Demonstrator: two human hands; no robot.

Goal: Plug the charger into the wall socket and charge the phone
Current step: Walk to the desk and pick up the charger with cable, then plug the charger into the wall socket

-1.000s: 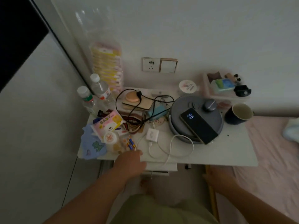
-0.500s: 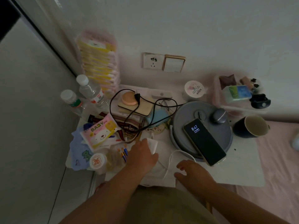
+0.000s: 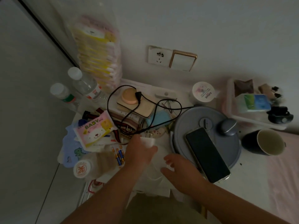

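Note:
My left hand (image 3: 139, 151) is closed around the white charger block (image 3: 148, 141) near the front middle of the white table (image 3: 252, 177). The charger's white cable (image 3: 153, 173) trails under both hands. My right hand (image 3: 179, 168) hovers over the cable with fingers spread, just left of the phone. The black phone (image 3: 207, 155) lies screen dark on a round grey device (image 3: 191, 126). The white wall socket (image 3: 159, 56) sits on the wall above the table, with nothing plugged in.
A gold-framed switch (image 3: 182, 61) is right of the socket. A black cable (image 3: 145, 109), a baby-wipes pack (image 3: 94, 130), two water bottles (image 3: 85, 84), a dark mug (image 3: 265, 143) and a tray of small items (image 3: 252, 101) crowd the table. A bed with a pink sheet (image 3: 284, 175) lies to the right.
My left hand reached the charger block and closed on it. My right hand came up over the cable. The phone's screen went dark.

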